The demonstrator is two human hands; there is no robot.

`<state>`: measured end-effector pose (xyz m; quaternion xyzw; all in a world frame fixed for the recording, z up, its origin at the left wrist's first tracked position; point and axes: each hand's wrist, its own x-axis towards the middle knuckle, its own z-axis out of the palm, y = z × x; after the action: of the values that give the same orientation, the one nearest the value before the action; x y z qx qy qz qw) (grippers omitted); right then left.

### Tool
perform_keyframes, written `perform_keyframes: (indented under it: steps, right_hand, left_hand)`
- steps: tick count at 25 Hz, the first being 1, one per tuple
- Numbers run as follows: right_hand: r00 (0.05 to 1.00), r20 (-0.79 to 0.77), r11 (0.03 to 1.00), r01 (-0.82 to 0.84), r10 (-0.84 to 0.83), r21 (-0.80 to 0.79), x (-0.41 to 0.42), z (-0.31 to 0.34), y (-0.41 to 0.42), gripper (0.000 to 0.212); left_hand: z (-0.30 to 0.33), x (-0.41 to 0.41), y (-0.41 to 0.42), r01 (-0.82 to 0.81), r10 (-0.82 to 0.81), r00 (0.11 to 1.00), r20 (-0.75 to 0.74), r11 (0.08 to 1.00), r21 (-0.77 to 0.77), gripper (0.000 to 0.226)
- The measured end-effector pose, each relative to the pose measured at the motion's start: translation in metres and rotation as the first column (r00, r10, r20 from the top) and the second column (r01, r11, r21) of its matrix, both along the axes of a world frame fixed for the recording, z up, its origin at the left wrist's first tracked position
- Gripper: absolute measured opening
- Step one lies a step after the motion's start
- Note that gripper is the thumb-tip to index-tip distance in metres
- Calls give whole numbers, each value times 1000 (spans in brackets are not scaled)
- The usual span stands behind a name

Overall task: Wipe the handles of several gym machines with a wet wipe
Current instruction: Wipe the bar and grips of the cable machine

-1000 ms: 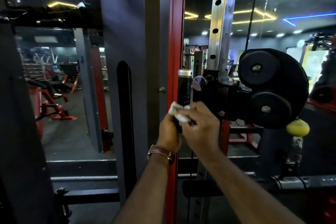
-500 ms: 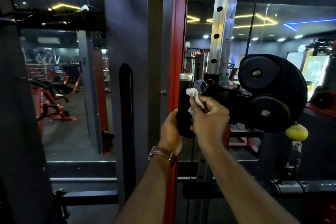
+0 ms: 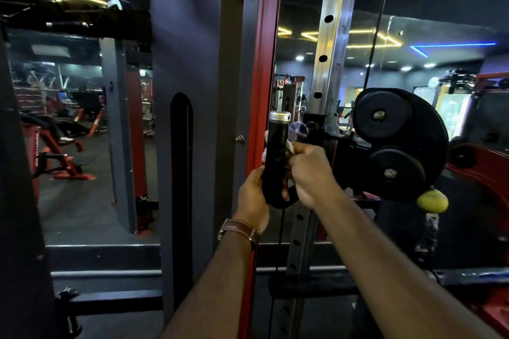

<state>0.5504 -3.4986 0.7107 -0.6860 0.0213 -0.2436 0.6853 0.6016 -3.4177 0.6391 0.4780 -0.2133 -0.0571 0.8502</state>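
Both hands on upright black foam-grip handle (image 3: 276,157): left hand (image 3: 252,195) grips its base, right hand (image 3: 309,170) has wrapped white wet wipe (image 3: 266,150) round behind the upper part, higher than half a second ago. Top cap likely next.

1. On the perforated silver upright (image 3: 333,44), right of the red column, small dark numbers run down its right edge beside the holes: "18" and, lower, "17" can be read.
2. Above the "18" there is another number, too blurred to read.
3. On the red machine frame (image 3: 37,151) at far left, white lettering runs vertically; it is too small and blurred to make out.
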Motion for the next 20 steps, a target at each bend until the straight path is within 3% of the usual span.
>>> perform_keyframes:
  steps: [2, 3, 5, 6, 7, 8, 9, 11, 16, 20]
  right_hand:
    - [971, 127, 969, 180, -203, 170, 5, 19, 2, 26]
    - [922, 235, 947, 271, -306, 172, 5, 30, 2, 20]
    - [721, 564, 845, 529, -403, -72, 1, 39, 4, 14]
    - [604, 716, 683, 688, -351, -245, -2, 33, 6, 13]
    - [525, 814, 458, 804, -249, -378, -3, 19, 7, 11]
    - [504, 854, 250, 850, -128, -464, -5, 3, 9, 8]
    - [522, 853, 93, 850, -16, -518, -5, -14, 9, 10]
    - [587, 803, -48, 809, 102, -586, -5, -25, 6, 16]
    - [546, 831, -98, 826, -109, -556, 2, 29, 18, 12]
    - [724, 656, -239, 612, -214, -753, -6, -14, 44, 13]
  left_hand:
    - [5, -4, 1, 32, -32, 999, 0, 999, -4, 48]
    - [6, -3, 2, 56, -56, 998, 2, 998, -14, 51]
    - [7, -2, 2, 84, -84, 996, 7, 996, -17, 54]
    - [7, -2, 2, 83, -83, 997, -3, 997, -12, 52]
    - [7, -2, 1, 80, -81, 996, -25, 997, -19, 48]
    - [5, -1, 2, 71, -72, 996, -56, 997, -22, 42]
    - [4, 0, 3, 77, -78, 995, -68, 997, -24, 37]
    - [4, 0, 5, 91, -94, 993, -74, 995, -41, 33]
    - [14, -9, 8, 125, -124, 990, -62, 992, 12, 48]
    - [15, 0, 12, 108, -100, 989, -109, 992, 66, 31]
